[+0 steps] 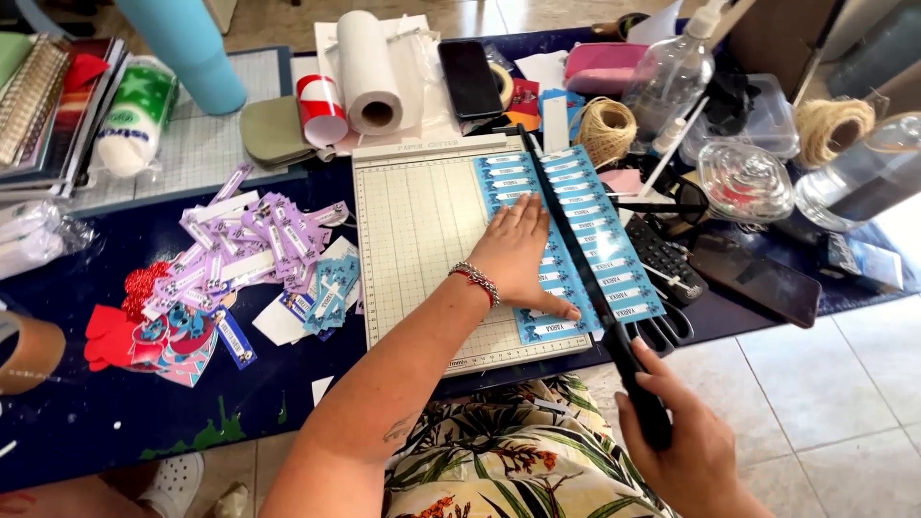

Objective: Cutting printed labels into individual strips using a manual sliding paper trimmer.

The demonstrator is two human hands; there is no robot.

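A white gridded paper cutter (422, 240) lies on the dark blue table. My left hand (523, 254) presses flat on a blue printed label sheet (508, 182) that rests on the cutter's right side. A second strip of blue labels (600, 235) sits just right of the blade. My right hand (686, 446) is closed around the black handle (633, 374) of the cutter's blade arm near the table's front edge. A beaded bracelet is on my left wrist.
A heap of purple and blue cut labels (259, 254) and red shapes (120, 321) lies left of the cutter. Behind are a paper roll (369, 72), a phone (470, 77), twine balls (606, 129), a spray bottle (676, 72), scissors (662, 326) and a remote (662, 259).
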